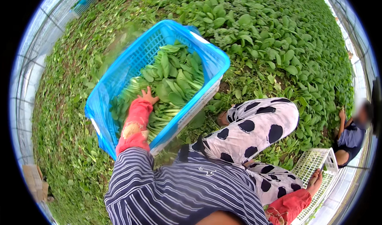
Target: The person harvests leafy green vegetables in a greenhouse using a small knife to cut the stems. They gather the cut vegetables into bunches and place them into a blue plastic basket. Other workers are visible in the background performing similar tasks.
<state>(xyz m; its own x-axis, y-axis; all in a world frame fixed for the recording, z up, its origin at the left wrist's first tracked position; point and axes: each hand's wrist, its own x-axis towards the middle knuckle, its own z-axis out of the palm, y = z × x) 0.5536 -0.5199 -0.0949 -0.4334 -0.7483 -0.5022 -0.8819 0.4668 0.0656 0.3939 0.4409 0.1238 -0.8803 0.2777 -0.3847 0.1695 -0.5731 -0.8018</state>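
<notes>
My left hand (147, 97), in a red sleeve cover, rests with spread fingers on leafy greens (176, 90) inside a blue plastic basket (219, 64). Blue plastic film lines the basket, and the greens lie in bunches with pale stems. Far to the right, my right hand (315, 177) is at a white plastic crate (307, 160), over its edge. Something thin and dark shows by its fingers; what it is I cannot tell. The fingers of that hand look bent.
Dense leafy plants (286, 46) grow at the upper right. Cut leaves litter the ground (65, 120) at the left. A person (353, 135) crouches at the right edge beside the white crate. A cardboard box (32, 181) stands at the lower left, and another blue crate (83, 4) at the top left.
</notes>
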